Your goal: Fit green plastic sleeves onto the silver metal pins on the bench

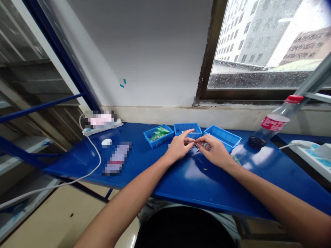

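My left hand point(179, 145) and my right hand point(212, 148) meet just in front of the blue bins, fingertips almost touching. Both are closed in a pinch around something small at the fingertips, too small to make out. One finger of the left hand sticks out above the pinch. Small shiny metal pieces point(198, 149) show below the fingers of the right hand; whether held or lying on the table, I cannot tell. A small screw-like piece point(205, 169) lies by itself on the blue table point(181, 186), nearer to me.
Behind my hands stand a blue bin point(152, 146) with green packets point(160, 131), a middle bin point(178, 126) with small metal parts and a right bin point(234, 139). A cola bottle point(275, 122), power strips point(307, 151), a white cable point(99, 158) and a blurred flat object point(119, 158) flank them.
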Available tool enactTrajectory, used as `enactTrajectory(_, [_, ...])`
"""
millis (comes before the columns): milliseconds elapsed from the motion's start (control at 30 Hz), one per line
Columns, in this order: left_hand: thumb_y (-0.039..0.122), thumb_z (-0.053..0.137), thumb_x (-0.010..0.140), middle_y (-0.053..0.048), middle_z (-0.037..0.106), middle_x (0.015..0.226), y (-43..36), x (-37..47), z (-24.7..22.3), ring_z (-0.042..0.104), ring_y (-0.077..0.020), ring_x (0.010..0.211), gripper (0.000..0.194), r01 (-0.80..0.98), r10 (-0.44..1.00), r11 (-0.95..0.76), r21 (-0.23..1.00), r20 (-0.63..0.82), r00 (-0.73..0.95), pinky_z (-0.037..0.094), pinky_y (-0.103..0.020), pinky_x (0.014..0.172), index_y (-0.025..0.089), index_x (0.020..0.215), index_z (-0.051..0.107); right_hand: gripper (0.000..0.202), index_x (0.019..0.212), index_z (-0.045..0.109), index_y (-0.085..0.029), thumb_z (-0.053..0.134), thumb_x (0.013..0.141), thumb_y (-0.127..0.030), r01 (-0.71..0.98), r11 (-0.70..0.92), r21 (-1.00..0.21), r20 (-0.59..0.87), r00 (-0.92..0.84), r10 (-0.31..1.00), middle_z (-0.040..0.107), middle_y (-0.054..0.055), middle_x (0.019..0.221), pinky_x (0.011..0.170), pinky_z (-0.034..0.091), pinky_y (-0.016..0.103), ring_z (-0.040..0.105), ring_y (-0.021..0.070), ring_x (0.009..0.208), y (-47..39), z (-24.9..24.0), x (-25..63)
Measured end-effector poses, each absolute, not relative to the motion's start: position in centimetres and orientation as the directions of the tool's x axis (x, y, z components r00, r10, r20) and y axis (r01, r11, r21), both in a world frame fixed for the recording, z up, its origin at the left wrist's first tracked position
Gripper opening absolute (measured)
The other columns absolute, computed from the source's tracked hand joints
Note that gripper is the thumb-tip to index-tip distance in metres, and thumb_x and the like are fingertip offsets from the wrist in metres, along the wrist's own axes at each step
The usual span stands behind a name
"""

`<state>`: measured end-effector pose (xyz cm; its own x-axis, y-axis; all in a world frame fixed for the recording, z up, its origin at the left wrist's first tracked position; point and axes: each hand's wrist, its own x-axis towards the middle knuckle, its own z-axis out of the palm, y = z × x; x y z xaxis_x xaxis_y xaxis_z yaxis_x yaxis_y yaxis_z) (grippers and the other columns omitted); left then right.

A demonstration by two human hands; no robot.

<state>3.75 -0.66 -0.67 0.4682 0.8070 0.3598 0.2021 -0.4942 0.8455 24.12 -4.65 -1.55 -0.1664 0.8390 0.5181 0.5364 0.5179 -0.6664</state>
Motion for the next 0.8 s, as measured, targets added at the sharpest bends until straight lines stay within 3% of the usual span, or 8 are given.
enactTrajectory(100, [0.016,0.070,0.092,-0.007,0.083,0.114,-0.6,3.6,-0.7,0.081,-0.0232,0.102,0.074,0.243,0.789,-0.531,0.812,0.368,0.492,0.063,-0.034,0.094,0.023,0.161,0.046,0.023,0.100,0.074,-0.025,0.068,0.096,-0.048,0.507,0.446,-0.738,0.462,-0.103,0.881,0.073,0.008,0.094,0.066,0.056,0.038,0.069,0.0255,0.082,-4.8,-1.3,24.1])
enactTrajectory(433, [0.016,0.065,0.096,-0.005,0.082,0.121,-0.9,3.6,-0.7,0.079,-0.0221,0.106,0.068,0.271,0.644,-0.696,0.665,0.412,0.645,0.060,-0.033,0.096,0.024,0.161,0.044,0.011,0.089,0.066,-0.024,0.068,0.089,-0.035,0.533,0.400,-0.745,0.432,-0.071,0.899,0.071,0.005,0.083,0.064,0.052,0.036,0.064,0.0214,0.070,-5.0,-1.1,24.0])
enactTrajectory(600, [0.018,0.066,0.095,-0.005,0.082,0.114,-1.2,3.7,0.0,0.078,-0.0192,0.092,0.061,0.266,0.711,-0.660,0.703,0.469,0.524,0.061,-0.031,0.090,0.021,0.154,0.052,0.016,0.089,0.064,-0.025,0.064,0.095,-0.040,0.486,0.395,-0.779,0.418,-0.067,0.906,0.069,0.005,0.084,0.064,0.052,0.035,0.064,0.0226,0.074,-4.8,-1.3,24.2])
enactTrajectory(800, [0.019,0.069,0.093,-0.007,0.081,0.110,-1.1,3.8,0.3,0.078,-0.0194,0.096,0.062,0.126,0.778,-0.554,0.823,0.458,0.431,0.062,-0.031,0.091,0.019,0.153,0.051,0.030,0.095,0.074,-0.025,0.059,0.102,-0.050,0.557,0.471,-0.684,0.471,-0.156,0.868,0.071,0.008,0.087,0.065,0.051,0.037,0.065,0.0245,0.077,-5.0,-1.0,24.1])
